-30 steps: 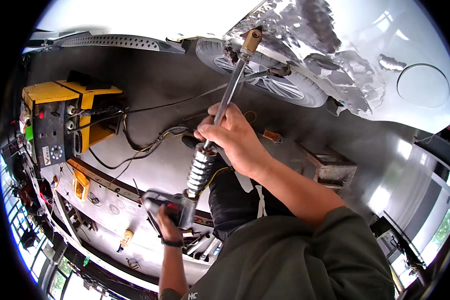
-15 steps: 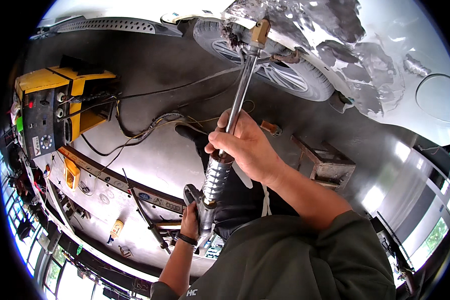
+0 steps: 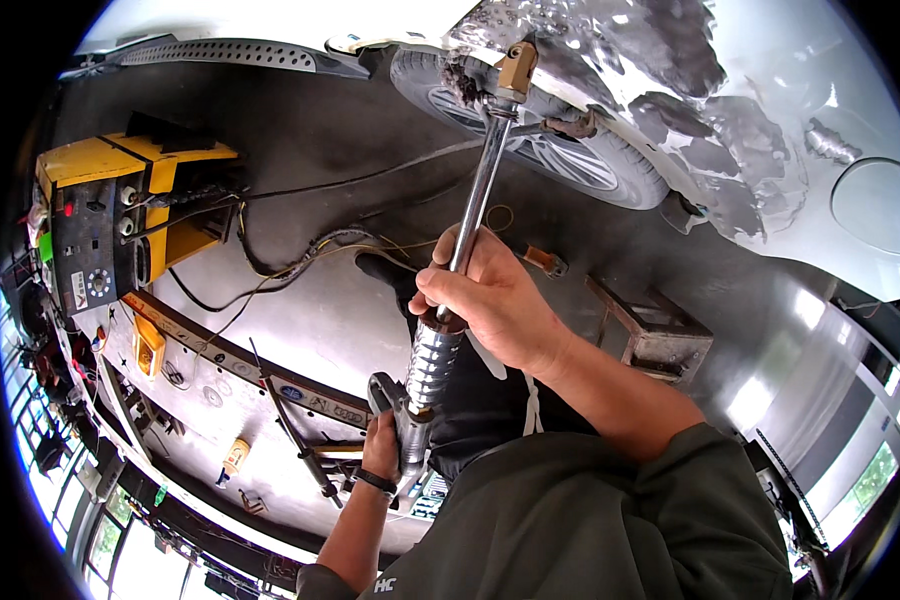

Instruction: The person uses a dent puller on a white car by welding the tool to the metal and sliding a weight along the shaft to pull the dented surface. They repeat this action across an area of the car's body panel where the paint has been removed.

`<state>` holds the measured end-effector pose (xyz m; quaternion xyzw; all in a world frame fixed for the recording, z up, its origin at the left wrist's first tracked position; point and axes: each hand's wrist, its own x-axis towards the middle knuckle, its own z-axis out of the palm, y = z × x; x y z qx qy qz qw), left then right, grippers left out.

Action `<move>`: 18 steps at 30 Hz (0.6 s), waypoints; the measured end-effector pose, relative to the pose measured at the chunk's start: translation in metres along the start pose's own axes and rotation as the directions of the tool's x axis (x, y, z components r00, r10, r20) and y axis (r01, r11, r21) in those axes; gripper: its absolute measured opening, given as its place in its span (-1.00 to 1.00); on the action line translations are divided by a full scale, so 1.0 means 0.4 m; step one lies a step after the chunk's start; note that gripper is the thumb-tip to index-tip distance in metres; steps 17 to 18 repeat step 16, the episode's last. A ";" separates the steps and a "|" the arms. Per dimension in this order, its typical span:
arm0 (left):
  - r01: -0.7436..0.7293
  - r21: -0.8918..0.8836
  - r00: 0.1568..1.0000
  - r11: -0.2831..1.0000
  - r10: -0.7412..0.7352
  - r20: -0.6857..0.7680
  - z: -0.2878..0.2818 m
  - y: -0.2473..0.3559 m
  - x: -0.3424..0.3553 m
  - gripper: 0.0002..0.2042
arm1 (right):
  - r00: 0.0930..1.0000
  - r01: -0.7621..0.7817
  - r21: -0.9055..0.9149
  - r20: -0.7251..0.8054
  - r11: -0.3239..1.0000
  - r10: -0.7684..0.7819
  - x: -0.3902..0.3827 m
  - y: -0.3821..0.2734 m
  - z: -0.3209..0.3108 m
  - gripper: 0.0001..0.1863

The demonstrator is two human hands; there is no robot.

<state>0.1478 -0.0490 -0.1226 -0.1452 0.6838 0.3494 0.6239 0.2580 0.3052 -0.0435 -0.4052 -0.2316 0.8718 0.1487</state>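
Note:
A pistol-grip tool with a coil spring (image 3: pixel 434 362) and a long chrome shaft (image 3: pixel 485 185) slants up from my lap. My left hand (image 3: pixel 380 447) is closed round its handle, low and left of centre. My right hand (image 3: pixel 492 302) wraps the shaft just above the spring, thumb across it. A brass-coloured block (image 3: pixel 517 72) caps the shaft's far end, at the lower edge of a white car panel (image 3: pixel 770 70) with bare, sanded metal patches. Whether the block touches the panel I cannot tell. Behind the shaft is the car's wheel (image 3: pixel 580 160).
A yellow and black machine (image 3: pixel 90 230) stands at the left, its black cable (image 3: pixel 320 185) running across the floor toward the wheel. A small metal stool (image 3: pixel 660 335) stands right of my right hand. A white-topped bench (image 3: pixel 200 410) with tools fills the lower left.
Both hands keep their grip on the tool, which holds almost the same place. The whole view has shifted very slightly; nothing was let go or taken.

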 end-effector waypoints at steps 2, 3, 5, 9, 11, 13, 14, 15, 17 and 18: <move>-0.032 0.003 0.999 0.999 0.032 -0.008 0.004 0.016 -0.011 -0.56 | 0.999 0.031 -0.078 0.014 0.996 -0.030 0.009 0.010 -0.006 -0.79; -0.031 0.004 0.999 0.999 0.032 -0.011 0.004 0.027 -0.016 -0.56 | 0.999 0.030 -0.075 0.016 0.997 -0.029 0.013 0.024 -0.003 -0.79; 0.147 -0.310 0.982 0.939 -0.100 0.163 0.020 0.071 -0.027 -0.54 | 0.983 0.182 -0.054 0.002 0.982 -0.182 0.020 0.079 0.007 -0.81; 0.155 -0.252 0.988 0.955 -0.145 0.057 -0.024 0.029 0.017 -0.54 | 0.983 0.143 0.152 0.095 0.978 -0.159 0.041 0.157 0.021 -0.83; 0.130 -0.201 0.991 0.971 -0.128 0.022 -0.036 0.017 0.034 -0.53 | 0.989 0.113 0.130 0.085 0.985 -0.124 0.063 0.100 0.022 -0.79; 0.107 -0.159 0.994 0.982 -0.109 -0.005 -0.071 -0.013 0.061 -0.49 | 0.977 0.202 0.118 0.041 0.972 -0.208 0.113 0.034 0.007 -0.69; 0.107 -0.163 0.994 0.981 -0.107 0.008 -0.094 -0.029 0.080 -0.49 | 0.975 0.211 0.138 0.041 0.968 -0.219 0.128 0.012 0.000 -0.67; 0.073 -0.158 0.995 0.985 -0.083 -0.058 -0.111 -0.049 0.095 -0.48 | 0.972 0.231 0.113 0.024 0.966 -0.235 0.130 0.020 -0.002 -0.66; 0.036 -0.149 0.992 0.988 -0.053 -0.116 -0.110 -0.057 0.108 -0.47 | 0.966 0.257 0.084 0.004 0.963 -0.259 0.128 0.033 -0.004 -0.65; 0.036 -0.149 0.992 0.988 -0.053 -0.116 -0.110 -0.057 0.108 -0.47 | 0.966 0.257 0.084 0.004 0.963 -0.259 0.128 0.033 -0.004 -0.65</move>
